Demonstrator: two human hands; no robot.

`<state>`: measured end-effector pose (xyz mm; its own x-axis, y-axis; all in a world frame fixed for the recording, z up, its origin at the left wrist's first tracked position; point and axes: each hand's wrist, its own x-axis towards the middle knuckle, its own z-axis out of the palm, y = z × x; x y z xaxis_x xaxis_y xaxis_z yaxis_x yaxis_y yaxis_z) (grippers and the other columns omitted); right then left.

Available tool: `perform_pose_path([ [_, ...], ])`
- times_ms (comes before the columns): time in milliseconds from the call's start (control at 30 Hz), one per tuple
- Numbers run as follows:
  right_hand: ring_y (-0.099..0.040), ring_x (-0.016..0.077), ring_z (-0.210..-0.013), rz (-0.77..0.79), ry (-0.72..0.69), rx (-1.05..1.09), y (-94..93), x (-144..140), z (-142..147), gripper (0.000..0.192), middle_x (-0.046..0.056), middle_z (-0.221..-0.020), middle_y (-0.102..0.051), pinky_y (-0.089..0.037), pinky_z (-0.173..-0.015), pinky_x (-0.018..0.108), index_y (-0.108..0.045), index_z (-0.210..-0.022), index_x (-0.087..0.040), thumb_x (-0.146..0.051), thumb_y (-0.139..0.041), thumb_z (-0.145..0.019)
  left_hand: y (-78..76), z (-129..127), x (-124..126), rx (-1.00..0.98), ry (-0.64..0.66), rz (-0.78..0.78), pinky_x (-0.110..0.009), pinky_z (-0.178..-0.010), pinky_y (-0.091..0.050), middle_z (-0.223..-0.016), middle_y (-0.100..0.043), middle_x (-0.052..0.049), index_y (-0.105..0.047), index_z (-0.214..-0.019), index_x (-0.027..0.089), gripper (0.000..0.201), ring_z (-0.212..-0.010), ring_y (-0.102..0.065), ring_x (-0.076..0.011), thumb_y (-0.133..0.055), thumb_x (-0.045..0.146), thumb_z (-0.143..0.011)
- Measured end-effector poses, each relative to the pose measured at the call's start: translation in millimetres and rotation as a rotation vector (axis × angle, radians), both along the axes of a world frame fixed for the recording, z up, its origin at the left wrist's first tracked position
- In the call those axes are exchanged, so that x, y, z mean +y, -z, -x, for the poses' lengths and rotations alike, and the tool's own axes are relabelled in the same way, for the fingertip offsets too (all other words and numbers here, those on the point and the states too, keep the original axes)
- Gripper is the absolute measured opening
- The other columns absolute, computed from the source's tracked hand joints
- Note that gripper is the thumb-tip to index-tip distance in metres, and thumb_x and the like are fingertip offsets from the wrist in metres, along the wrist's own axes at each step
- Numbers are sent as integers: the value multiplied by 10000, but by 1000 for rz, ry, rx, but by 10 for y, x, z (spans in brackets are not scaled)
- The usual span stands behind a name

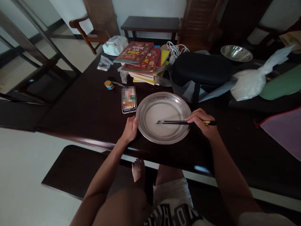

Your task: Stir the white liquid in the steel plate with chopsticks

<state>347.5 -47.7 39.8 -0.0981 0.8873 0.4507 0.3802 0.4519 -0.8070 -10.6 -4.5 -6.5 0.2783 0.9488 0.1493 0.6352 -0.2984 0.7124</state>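
right hand (202,123): fingers closed on chopsticks (181,122) | sticks lie left-right, tips left of fingers, over plate (150,103) | left hand (130,128): curled fingers touch plate rim, holding nothing | phone (129,99) just beyond left hand

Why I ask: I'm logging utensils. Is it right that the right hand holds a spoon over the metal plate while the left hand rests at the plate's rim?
Not quite. The head view shows the right hand holding chopsticks, not a spoon, over the metal plate. The left hand does rest at the plate's rim.
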Motion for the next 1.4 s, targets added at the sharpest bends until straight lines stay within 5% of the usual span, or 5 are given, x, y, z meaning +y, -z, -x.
perform_pose_path([
  [1400,-687,243,-821,-10,38,34,-9,-4,5,302,16,-807,-806,-553,-775,439,-810,-792,-325,-312,-600,-1009,10,-5,-17,-25,-28,-19,-463,-849,-508,-731,-606,-81,-476,-673,237,672,-731,-569,-243,-142,682,-1050],
])
